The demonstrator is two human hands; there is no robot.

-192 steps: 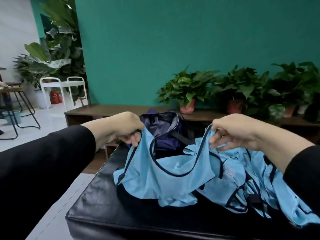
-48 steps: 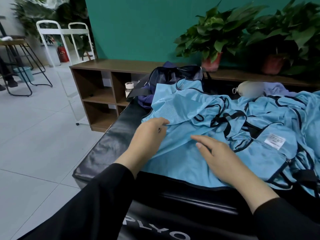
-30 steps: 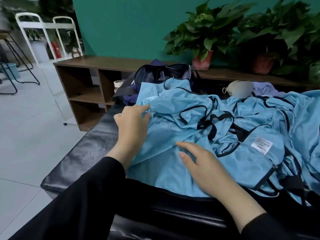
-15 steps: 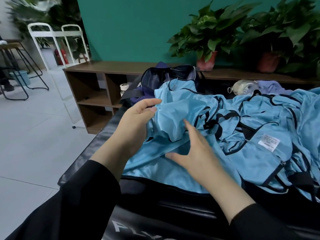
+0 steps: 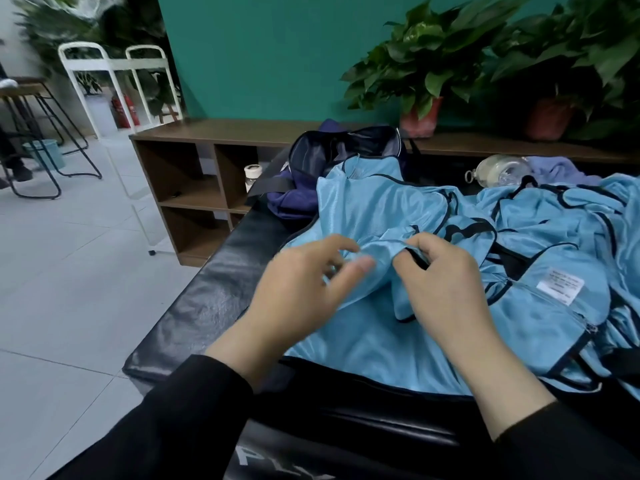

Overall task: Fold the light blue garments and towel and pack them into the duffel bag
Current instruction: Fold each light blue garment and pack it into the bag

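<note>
From my remote seat I see both hands working over a light blue, shiny mesh garment with dark navy piping (image 5: 374, 216) that lies spread on a black padded bench with a leather-like cover (image 5: 214, 299). My right hand (image 5: 446, 289) has its fingers curled down onto a raised ridge of that fabric, gripping it near a strip of dark trim. My left hand (image 5: 301, 289) sits just beside it, fingers bent with the thumb and forefinger close on the same ridge; it is blurred, so I cannot tell whether it actually pinches the cloth or only touches it. Both wrists come out of black sleeves (image 5: 194, 410).

To the right, a heap of more light blue garments with the same navy edging (image 5: 561, 237) lies crumpled on the bench, one piece showing a white sewn-in label (image 5: 560, 285) (its print is too small for me to read). At the far end of the bench stands a dark navy duffel bag (image 5: 332, 157), its top gaping, with the spread garment's collar edge touching it. Further right, behind the heap, lie a clear plastic bottle on its side (image 5: 498, 169) and a lavender cloth (image 5: 557, 169).

Behind the bench runs a low brown wooden shelf unit (image 5: 194, 174) against a teal wall (image 5: 263, 57), carrying leafy green plants in reddish pots (image 5: 426, 64).
</note>
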